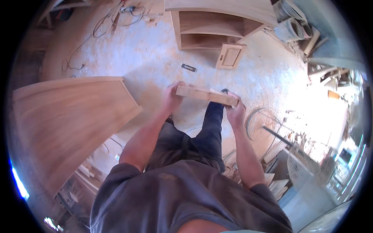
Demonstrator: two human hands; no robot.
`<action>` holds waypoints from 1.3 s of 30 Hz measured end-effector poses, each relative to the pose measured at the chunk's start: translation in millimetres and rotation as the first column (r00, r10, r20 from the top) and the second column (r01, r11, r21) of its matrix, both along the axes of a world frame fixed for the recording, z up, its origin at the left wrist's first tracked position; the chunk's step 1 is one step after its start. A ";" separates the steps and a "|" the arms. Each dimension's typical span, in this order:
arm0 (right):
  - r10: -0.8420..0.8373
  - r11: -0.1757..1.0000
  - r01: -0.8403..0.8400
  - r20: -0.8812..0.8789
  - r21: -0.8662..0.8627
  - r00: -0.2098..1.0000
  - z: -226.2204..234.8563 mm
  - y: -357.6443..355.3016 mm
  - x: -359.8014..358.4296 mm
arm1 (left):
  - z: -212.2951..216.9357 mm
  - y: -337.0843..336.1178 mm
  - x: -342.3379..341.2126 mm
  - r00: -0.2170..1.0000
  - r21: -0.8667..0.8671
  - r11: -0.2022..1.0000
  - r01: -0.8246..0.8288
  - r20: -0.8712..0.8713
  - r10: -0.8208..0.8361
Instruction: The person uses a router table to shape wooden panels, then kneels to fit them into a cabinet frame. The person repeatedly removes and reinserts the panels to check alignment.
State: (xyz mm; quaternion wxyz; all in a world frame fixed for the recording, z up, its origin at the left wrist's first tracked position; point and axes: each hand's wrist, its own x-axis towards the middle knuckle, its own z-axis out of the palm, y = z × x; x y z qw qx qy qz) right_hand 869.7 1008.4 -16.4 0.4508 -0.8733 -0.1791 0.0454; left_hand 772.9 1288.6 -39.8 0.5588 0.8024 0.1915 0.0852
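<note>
Out in front of my body I hold up a light-coloured wooden panel (206, 96), seen mostly from its edge. My left hand (174, 95) grips its left end. Its right end is in my right hand (236, 110), the fingers closed around the corner. Below the panel are my legs, in dark trousers. On the floor beyond it lies a small dark oblong tool (189, 68), too small to name exactly.
An open wooden cabinet (211, 27) stands ahead, with a small framed door (231, 55) against it. At left is a large wooden piece (74, 112). A power tool (128, 8) and its cable lie far left. Buckets (290, 30) are far right; a fan (303, 161) stands near right.
</note>
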 end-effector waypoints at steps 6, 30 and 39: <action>0.172 0.985 -0.172 0.015 -0.009 0.985 -137.7 33.7 169.4 | -142.8 13.5 105.5 0.977 0.090 0.975 -0.203 -0.043 0.207; 0.365 0.918 -0.394 0.308 0.034 0.878 -412.7 181.0 403.6 | -374.3 117.4 295.2 0.854 0.669 0.678 -0.305 -0.123 0.505; 0.469 0.883 -0.469 0.074 -0.009 0.880 -448.0 183.6 420.3 | -397.8 119.2 287.8 0.871 0.534 0.706 -0.466 0.138 0.471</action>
